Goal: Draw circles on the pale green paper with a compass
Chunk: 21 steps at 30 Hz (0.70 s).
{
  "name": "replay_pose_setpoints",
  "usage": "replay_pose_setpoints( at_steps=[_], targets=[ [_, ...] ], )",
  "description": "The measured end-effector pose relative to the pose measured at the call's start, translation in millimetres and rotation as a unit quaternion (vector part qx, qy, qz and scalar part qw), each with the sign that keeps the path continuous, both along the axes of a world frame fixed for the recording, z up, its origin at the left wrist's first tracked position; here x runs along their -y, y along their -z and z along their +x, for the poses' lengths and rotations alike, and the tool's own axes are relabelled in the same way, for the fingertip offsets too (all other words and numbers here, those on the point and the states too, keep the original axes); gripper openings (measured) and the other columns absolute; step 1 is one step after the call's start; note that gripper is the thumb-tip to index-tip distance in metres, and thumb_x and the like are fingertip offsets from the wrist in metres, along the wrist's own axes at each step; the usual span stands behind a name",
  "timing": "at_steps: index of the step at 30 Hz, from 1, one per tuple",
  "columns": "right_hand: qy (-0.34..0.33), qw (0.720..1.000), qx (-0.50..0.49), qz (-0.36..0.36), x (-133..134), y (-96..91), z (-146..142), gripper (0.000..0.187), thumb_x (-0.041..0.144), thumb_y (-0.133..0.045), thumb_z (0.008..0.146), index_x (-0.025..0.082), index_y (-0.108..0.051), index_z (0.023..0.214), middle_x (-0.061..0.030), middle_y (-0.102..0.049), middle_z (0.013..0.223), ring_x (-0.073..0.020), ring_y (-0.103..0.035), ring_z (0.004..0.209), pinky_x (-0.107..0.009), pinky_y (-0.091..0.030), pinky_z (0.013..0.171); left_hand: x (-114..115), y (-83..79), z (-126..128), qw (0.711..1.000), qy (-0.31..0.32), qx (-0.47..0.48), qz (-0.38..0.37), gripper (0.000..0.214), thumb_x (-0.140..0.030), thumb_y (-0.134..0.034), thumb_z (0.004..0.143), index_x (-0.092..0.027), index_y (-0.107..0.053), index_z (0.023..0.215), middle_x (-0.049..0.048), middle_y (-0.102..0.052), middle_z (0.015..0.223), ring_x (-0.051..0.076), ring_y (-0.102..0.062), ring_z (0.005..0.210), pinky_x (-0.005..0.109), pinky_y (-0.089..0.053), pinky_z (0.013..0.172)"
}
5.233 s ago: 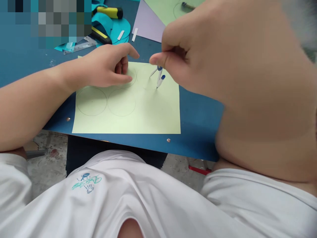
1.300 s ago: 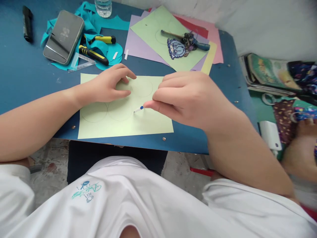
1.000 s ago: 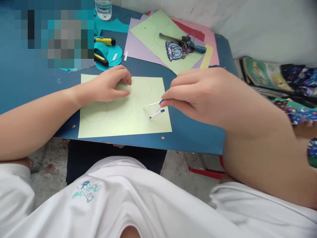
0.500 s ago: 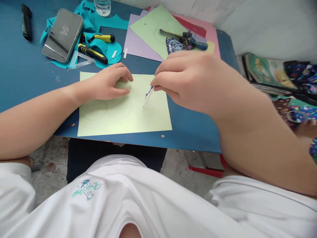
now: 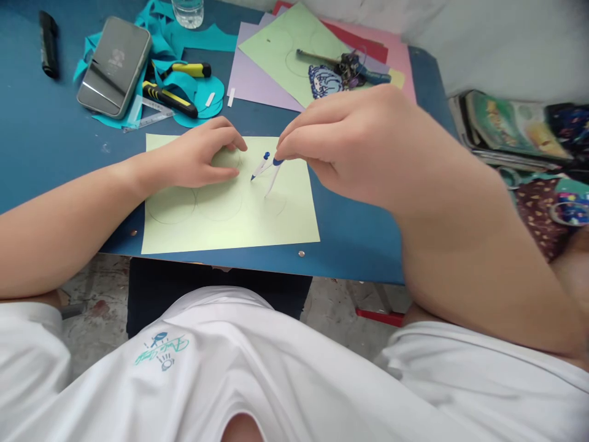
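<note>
My right hand [image 5: 340, 144] pinches the top of a white and blue drawing compass [image 5: 272, 179], whose legs are spread over a pale green sheet of paper [image 5: 221, 232]. One leg's tip meets the sheet right of the middle, near a faint pencil arc. My left hand [image 5: 207, 153] rests on the upper left of the sheet, its fingers apart and holding nothing. Pencilled circles show below and partly beneath this hand.
Behind the sheet lie yellow-black cutters [image 5: 170, 99], a clear set square [image 5: 147, 116], a grey case [image 5: 115, 66] and teal cut pieces [image 5: 207, 92]. Coloured papers [image 5: 257, 73] with keys [image 5: 352, 70] lie at the back. A marker [image 5: 48, 44] is far left; a clear cup [image 5: 188, 13] stands behind.
The compass has turned in my right hand, so its blue-tipped leg now shows to the left of the other leg. My left hand stays on the sheet.
</note>
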State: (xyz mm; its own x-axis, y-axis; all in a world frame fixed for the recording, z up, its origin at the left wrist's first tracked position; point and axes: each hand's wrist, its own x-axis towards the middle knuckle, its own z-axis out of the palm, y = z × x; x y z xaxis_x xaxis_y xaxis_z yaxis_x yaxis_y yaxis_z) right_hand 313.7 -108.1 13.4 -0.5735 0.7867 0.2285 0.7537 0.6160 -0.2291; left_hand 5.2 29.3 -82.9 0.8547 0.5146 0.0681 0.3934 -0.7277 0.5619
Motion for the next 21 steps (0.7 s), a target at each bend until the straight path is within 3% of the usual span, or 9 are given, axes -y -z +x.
replay_pose_setpoints(
  at_steps=[4, 12, 17, 21],
  targets=[
    [0.031, 0.999, 0.010, -0.025, -0.6, -11.4, 0.4, 0.033, 0.032, -0.067, 0.123, 0.039, -0.096, 0.109, -0.0073, -0.097, 0.122, -0.0397, -0.091, 0.114, -0.058, -0.070, 0.096, -0.5, -0.8, 0.0, 1.000, 0.000, -0.002, -0.002, 0.053, -0.051, -0.082, 0.105, -0.025, -0.078, 0.151, 0.0209, -0.071, 0.162, 0.044, -0.069, 0.148, 0.066, -0.062, 0.134],
    [0.038, 0.996, -0.019, -0.077, 2.2, -15.1, 9.2, 0.028, 0.036, -0.075, 0.118, 0.038, -0.087, 0.094, -0.0088, -0.095, 0.117, -0.0373, -0.088, 0.112, -0.057, -0.066, 0.101, -7.1, 6.3, -1.2, 1.000, 0.002, 0.009, 0.004, 0.052, -0.048, -0.082, 0.102, -0.026, -0.080, 0.149, 0.0222, -0.073, 0.160, 0.048, -0.073, 0.148, 0.067, -0.064, 0.130],
    [0.059, 0.995, 0.003, -0.085, 14.3, -17.8, 6.0, 0.030, 0.042, -0.070, 0.117, 0.039, -0.089, 0.095, -0.0100, -0.091, 0.112, -0.0412, -0.082, 0.106, -0.060, -0.064, 0.093, -13.0, 10.0, -3.7, 1.000, 0.005, 0.025, -0.001, 0.051, -0.050, -0.088, 0.100, -0.031, -0.083, 0.147, 0.0187, -0.074, 0.156, 0.046, -0.073, 0.145, 0.065, -0.066, 0.129],
    [0.085, 0.990, 0.042, -0.105, 28.1, -24.1, -3.9, 0.032, 0.045, -0.067, 0.118, 0.036, -0.091, 0.099, -0.0128, -0.088, 0.106, -0.0422, -0.077, 0.099, -0.057, -0.058, 0.085, -10.9, 5.9, -1.6, 1.000, 0.003, 0.002, 0.007, 0.057, -0.051, -0.085, 0.100, -0.028, -0.082, 0.152, 0.0205, -0.072, 0.161, 0.047, -0.073, 0.148, 0.066, -0.064, 0.131]
  ],
)
